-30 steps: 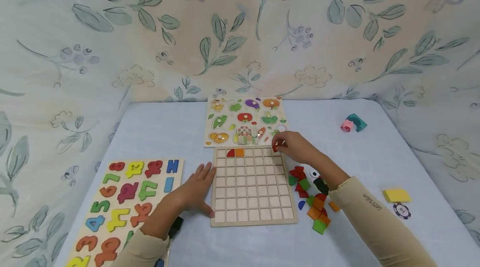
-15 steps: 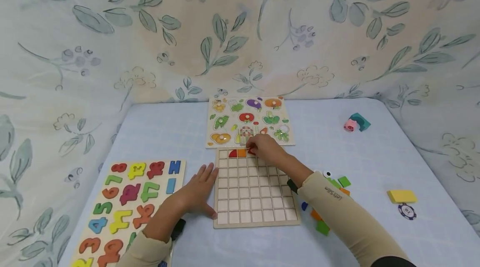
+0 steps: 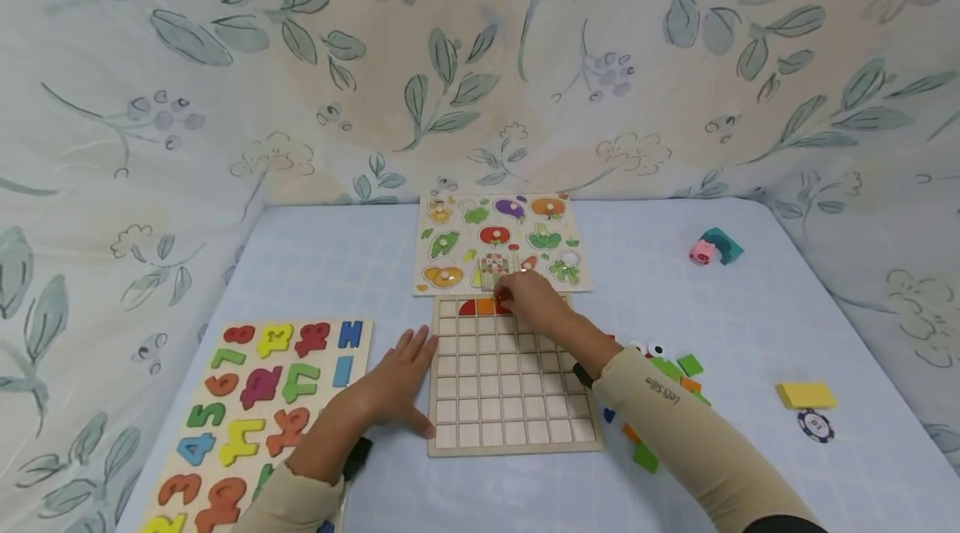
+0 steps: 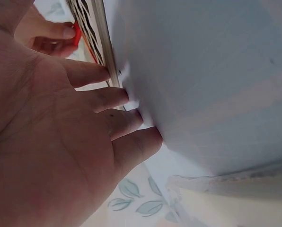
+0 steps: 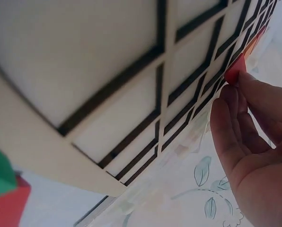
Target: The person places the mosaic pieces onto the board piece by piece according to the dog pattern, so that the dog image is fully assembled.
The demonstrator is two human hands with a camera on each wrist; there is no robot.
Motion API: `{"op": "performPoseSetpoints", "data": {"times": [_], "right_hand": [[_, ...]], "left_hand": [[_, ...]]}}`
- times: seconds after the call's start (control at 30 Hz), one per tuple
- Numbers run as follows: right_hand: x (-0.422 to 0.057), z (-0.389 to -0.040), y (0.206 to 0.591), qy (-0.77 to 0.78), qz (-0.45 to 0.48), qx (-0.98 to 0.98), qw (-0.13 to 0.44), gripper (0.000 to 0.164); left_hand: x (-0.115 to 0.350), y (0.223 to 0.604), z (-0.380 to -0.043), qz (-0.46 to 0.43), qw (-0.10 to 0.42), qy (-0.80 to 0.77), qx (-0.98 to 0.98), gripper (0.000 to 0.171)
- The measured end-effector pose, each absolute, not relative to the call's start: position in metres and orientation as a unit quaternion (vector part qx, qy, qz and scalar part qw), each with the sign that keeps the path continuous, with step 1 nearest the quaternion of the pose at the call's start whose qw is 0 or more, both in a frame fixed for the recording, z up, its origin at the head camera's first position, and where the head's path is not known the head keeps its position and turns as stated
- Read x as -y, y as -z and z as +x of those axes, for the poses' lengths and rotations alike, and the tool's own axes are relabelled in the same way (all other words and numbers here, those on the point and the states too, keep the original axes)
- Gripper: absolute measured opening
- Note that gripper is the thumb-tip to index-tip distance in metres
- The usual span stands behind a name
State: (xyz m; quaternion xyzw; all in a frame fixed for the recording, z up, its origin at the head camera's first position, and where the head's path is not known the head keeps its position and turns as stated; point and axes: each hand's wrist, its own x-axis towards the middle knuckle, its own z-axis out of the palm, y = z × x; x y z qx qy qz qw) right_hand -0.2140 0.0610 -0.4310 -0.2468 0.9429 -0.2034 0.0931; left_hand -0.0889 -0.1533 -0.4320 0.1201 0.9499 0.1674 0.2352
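My right hand (image 3: 534,302) pinches a small red piece (image 5: 234,71) between thumb and fingertips at the top row of a wooden grid board (image 3: 508,387). Part of that piece is hidden by the fingers in the head view. Just left of it in the same row sit an orange square (image 3: 486,306) and a red quarter-circle piece (image 3: 468,308). My left hand (image 3: 392,387) lies with straight, spread fingers along the board's left edge, and its thumb meets the edge near the lower corner. A small pattern card (image 3: 493,265) stands just beyond the board.
Behind the grid lies a vegetable puzzle board (image 3: 435,226). A number puzzle board (image 3: 251,366) is on the left. Loose colored pieces (image 3: 646,456) lie right of the grid, partly under my right forearm. Farther right are a yellow block (image 3: 806,395), a round chip (image 3: 815,425) and a pig figure (image 3: 702,251).
My right hand has carried the red piece leftward from the grid's top right corner to beside the orange square, then lowered it slightly. My left hand has stayed at the board's edge.
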Motion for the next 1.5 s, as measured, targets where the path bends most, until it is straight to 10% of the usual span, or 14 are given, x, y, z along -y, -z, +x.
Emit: {"op": "performPoseSetpoints", "data": {"times": [0.57, 1.1, 1.5], "right_hand": [[-0.066, -0.214, 0.428, 0.157, -0.3, -0.937, 0.081, 0.012], [-0.188, -0.181, 0.413, 0.134, -0.182, -0.946, 0.232, 0.021], [-0.195, -0.178, 0.422, 0.152, -0.209, -0.945, 0.202, 0.01]], "left_hand": [[0.154, 0.432, -0.088, 0.12, 0.228, -0.159, -0.953, 0.121], [0.15, 0.433, -0.09, 0.128, 0.229, -0.156, -0.952, 0.121], [0.149, 0.432, -0.09, 0.118, 0.237, -0.165, -0.95, 0.12]]}}
